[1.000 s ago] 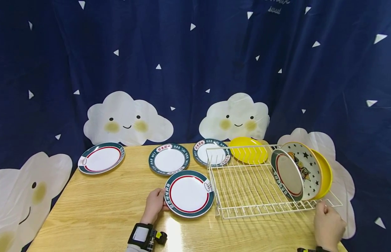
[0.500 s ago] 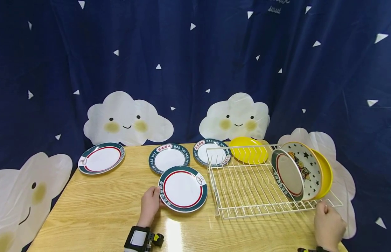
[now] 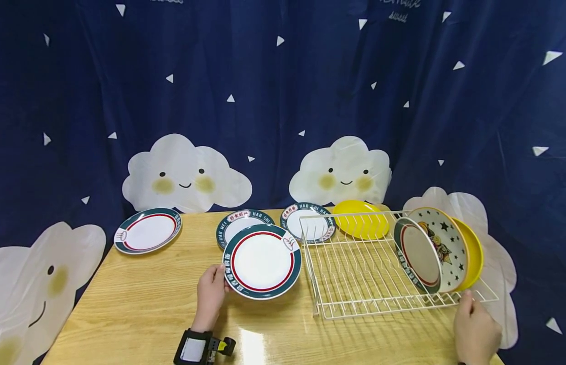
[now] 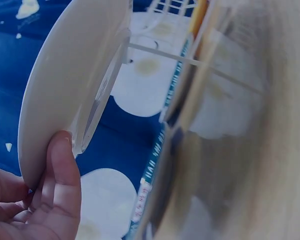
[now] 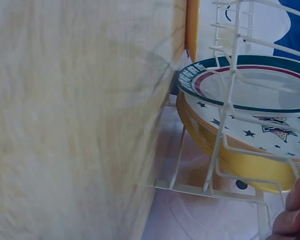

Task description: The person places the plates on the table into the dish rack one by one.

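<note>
A white plate [image 3: 263,262] with a green rim and a red ring is held up by my left hand [image 3: 210,292] at its left edge. The left wrist view shows the plate's underside [image 4: 60,95], with the fingers [image 4: 62,195] curled under the rim. My right hand [image 3: 476,327] pinches the front rail of the white wire dish rack [image 3: 355,276] near its right corner. Upright in the rack's right end stand a green-rimmed plate [image 3: 419,256], a star-patterned dish [image 3: 453,253] and a yellow dish [image 3: 475,256].
On the wooden table [image 3: 141,304] lie a green-rimmed plate [image 3: 148,230] at far left and two plates with lettered rims, one [image 3: 239,223] partly behind the held plate, the other [image 3: 305,223] by the rack. A yellow plate [image 3: 355,215] lies behind the rack. A blue curtain [image 3: 264,126] hangs behind.
My left hand has raised the green-rimmed plate and brought it up and to the left, so it covers part of the lettered plate behind. My right hand stays at the rack's corner.
</note>
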The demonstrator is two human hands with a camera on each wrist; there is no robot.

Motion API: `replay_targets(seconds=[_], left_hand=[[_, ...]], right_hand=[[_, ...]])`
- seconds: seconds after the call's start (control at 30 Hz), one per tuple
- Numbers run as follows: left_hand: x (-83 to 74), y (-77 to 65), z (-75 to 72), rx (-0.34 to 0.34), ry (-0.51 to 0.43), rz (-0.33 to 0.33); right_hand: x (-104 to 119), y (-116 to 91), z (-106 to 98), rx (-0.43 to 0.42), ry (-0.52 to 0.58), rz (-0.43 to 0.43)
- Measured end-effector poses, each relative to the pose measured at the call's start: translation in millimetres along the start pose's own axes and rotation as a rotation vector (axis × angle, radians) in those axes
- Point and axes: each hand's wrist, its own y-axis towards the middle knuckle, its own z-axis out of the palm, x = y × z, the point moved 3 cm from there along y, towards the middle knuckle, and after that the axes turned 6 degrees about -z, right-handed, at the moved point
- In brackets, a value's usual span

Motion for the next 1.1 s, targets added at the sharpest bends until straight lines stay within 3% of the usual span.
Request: replay_targets(seconds=[0.27, 0.57, 0.73, 0.97, 1.1], left_hand=[[-21.9, -13.1, 2.7, 0.030, -0.109, 0.016], [-39.4, -28.4, 20.8, 0.105, -0.178, 0.040], [-44.9, -36.9, 32.6, 0.146, -0.210, 0.044], [-49.7, -47.8, 50.2, 0.196, -0.264, 0.043], [-51.8, -55.2, 57.8, 0.210, -0.279, 0.032]], right_hand=[[39.9, -2.5, -13.1, -0.187, 0.048, -0.164], [105.7, -7.8, -16.3, -0.204, 0.111, -0.230], [138.4, -13.7, -9.8, -0.082, 0.254, -0.211], [180.1, -32.0, 16.0, 0.183, 0.503, -0.182], [197.8, -42.2, 29.8, 0.336, 0.658, -0.124]])
